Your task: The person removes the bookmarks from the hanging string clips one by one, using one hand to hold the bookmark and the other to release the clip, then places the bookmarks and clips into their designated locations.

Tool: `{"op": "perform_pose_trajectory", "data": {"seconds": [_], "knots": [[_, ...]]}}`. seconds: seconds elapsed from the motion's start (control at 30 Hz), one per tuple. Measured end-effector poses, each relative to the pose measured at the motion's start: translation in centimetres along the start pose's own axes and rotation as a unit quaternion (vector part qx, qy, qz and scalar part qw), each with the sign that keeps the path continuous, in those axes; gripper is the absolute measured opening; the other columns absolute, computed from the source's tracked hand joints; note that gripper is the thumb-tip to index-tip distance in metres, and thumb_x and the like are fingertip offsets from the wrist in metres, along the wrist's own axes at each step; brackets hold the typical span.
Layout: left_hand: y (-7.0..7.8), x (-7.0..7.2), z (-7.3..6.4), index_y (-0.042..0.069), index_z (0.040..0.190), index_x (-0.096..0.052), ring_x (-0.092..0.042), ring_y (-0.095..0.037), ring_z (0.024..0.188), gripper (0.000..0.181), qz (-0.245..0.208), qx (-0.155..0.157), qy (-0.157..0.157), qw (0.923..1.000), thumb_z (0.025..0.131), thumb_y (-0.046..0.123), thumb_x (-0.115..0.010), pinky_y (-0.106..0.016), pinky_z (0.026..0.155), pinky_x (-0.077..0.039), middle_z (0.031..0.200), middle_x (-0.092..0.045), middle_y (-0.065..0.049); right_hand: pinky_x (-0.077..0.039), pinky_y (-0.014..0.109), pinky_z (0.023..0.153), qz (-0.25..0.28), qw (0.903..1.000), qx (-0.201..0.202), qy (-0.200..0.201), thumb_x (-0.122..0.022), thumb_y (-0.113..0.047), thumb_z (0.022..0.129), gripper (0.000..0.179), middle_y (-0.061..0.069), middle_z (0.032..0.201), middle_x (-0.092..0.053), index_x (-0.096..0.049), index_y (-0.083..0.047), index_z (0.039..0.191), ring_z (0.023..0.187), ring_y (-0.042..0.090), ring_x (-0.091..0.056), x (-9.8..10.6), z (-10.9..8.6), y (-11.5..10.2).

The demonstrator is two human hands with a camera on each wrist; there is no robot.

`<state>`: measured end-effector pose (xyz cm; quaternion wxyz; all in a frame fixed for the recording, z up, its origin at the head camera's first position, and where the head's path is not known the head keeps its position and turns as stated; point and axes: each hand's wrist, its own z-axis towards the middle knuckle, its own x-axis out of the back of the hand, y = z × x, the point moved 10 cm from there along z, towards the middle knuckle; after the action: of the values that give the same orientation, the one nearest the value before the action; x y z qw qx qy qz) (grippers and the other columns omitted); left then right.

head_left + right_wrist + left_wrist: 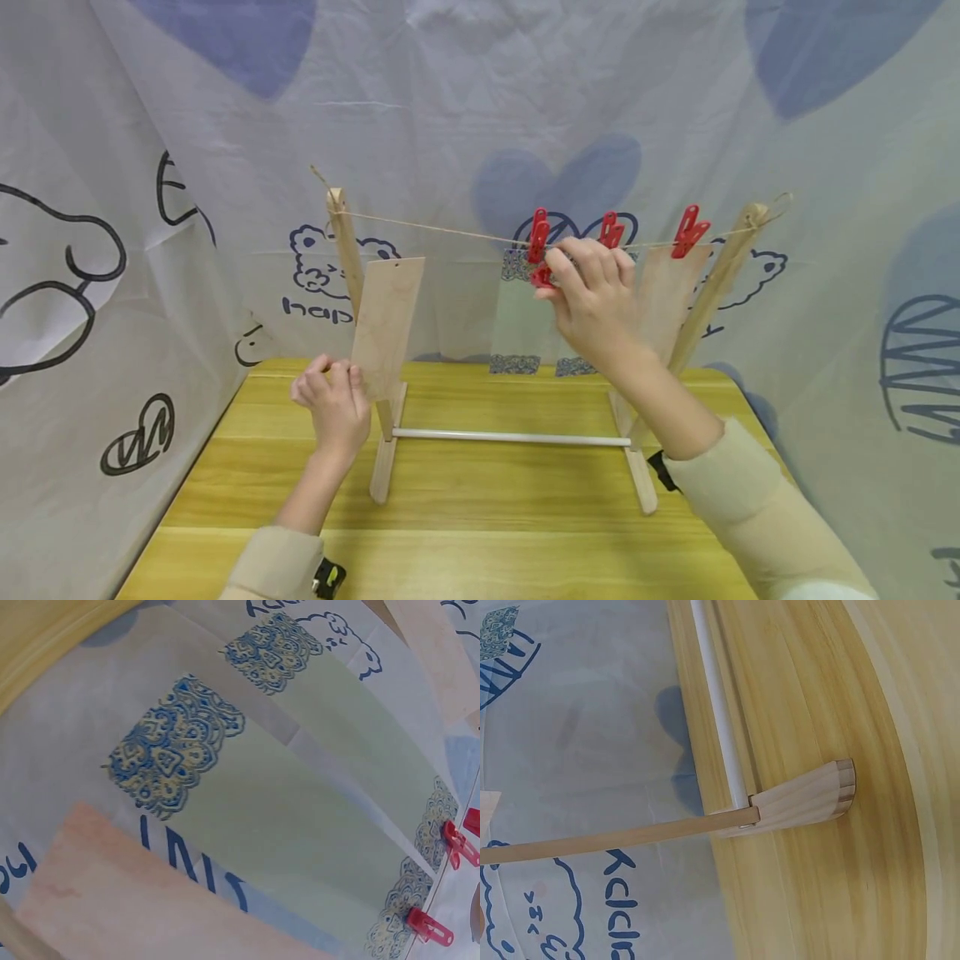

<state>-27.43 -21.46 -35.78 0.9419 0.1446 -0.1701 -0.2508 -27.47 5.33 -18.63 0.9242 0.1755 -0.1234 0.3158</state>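
Note:
My left hand (337,404) holds a pale pinkish card (388,325) by its lower left edge, upright in front of the left post; a small hole shows near the card's top. My right hand (596,296) pinches a red clothespin (542,277) just below the string (427,225). Close by, another red clothespin (538,236) clips a light green card (513,308) with patterned ends to the string. Behind my right hand, a similar green card (277,832) hangs from a clothespin (611,232). Farther right, a third clothespin (688,233) holds a pinkish card (667,292).
The string runs between a left wooden post (347,250) and a right wooden post (720,283). A white rod (510,437) joins their feet low over the yellow wooden table (495,492). A printed cloth (420,100) hangs behind and at the sides.

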Motion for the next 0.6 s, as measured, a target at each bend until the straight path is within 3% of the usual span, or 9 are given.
{"op": "perform_pose_trajectory", "data": {"seconds": [0.43,0.6], "knots": [[-0.6,0.9,-0.5,-0.002,0.082,-0.043,-0.027,-0.036,0.082,0.039,-0.007,0.007,0.017,0.9998,0.099,0.031,-0.032,-0.056,0.084,-0.014,0.099,-0.03,-0.015,-0.029,0.043,0.079,0.019,0.9991,-0.009,0.037,-0.032,-0.045,0.094,0.044,0.012,0.102,-0.053,-0.052,-0.007,0.101,0.095,0.03,-0.048,1.1,-1.7,0.9],[-1.0,1.4,-0.6,-0.003,0.083,-0.045,-0.027,-0.036,0.082,0.04,-0.008,0.01,0.02,0.9997,0.099,0.031,-0.032,-0.057,0.085,-0.013,0.099,-0.03,-0.015,-0.028,0.044,0.079,0.018,0.9992,-0.022,0.028,-0.033,-0.045,0.094,0.044,0.012,0.102,-0.053,-0.051,-0.006,0.101,0.096,0.031,-0.048,1.5,-2.4,1.4]]}}
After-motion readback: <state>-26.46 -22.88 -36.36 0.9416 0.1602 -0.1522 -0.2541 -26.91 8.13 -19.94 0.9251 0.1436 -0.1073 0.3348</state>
